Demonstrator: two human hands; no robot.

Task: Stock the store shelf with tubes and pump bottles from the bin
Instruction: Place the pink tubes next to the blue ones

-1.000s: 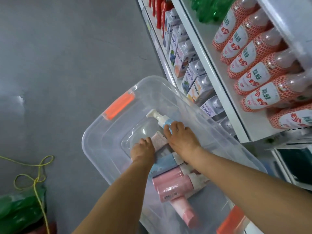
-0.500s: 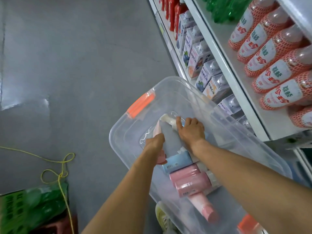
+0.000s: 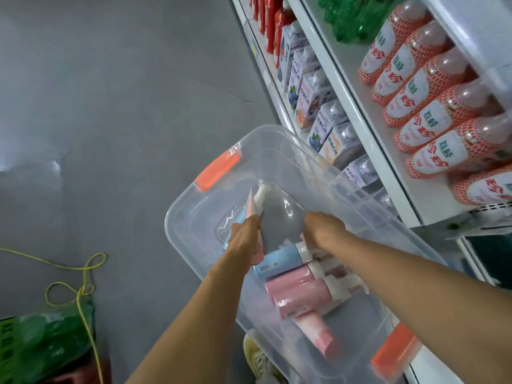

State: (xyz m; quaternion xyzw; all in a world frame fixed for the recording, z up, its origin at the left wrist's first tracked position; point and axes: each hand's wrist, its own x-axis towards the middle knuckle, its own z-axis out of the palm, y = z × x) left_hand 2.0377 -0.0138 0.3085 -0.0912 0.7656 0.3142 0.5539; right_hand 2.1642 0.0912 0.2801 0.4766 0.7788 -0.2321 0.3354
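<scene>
We are early on: our left hand [image 3: 243, 234] grips a pink tube [image 3: 252, 206] above the bin [image 3: 277, 151], our right hand [image 3: 322, 228] reaches among bottles [image 3: 291, 289], its grip unclear, nothing shelved yet.

A shop aisle — white tiered shelves [image 3: 357, 106] carry rows of identical goods: netted pink drink bottles [image 3: 424, 87], juice cartons [image 3: 313, 101] (all facing outward), red bottles [image 3: 273, 20] and green bottles [image 3: 352, 15] — above a bare grey concrete floor [image 3: 124, 92].
</scene>
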